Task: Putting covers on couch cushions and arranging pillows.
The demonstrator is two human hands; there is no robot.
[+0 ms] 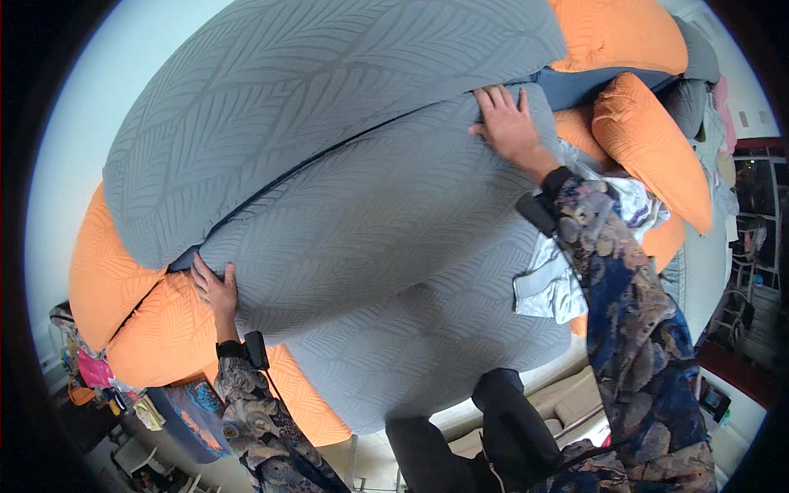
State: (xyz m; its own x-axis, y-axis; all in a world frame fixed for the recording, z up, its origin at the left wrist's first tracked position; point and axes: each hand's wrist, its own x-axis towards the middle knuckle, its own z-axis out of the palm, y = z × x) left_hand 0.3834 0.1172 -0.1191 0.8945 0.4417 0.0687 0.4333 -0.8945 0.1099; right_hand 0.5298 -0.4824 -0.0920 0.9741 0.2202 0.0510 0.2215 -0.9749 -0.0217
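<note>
My right hand [510,126] lies with fingers spread on the upper right end of a grey leaf-patterned sofa cushion [370,203]. At the cushion's far left end, my left hand [216,293] rests against its corner, thumb apart from the fingers. An orange cushion [166,330] sits beside that hand. Behind the grey cushion rises a large grey back cushion [320,80], with a dark gap along the seam between them. A grey seat cushion [444,333] lies below, towards my legs. Both wrists wear a black band with a small dark device.
An orange pillow [653,148] leans at the right, near a crumpled whitish cloth [551,283]. Another orange cushion [619,34] stands at the back right. Beige slippers or shoes [573,400] show beside my black-trousered legs [431,456]. A dark patterned cloth [191,419] hangs at the lower left.
</note>
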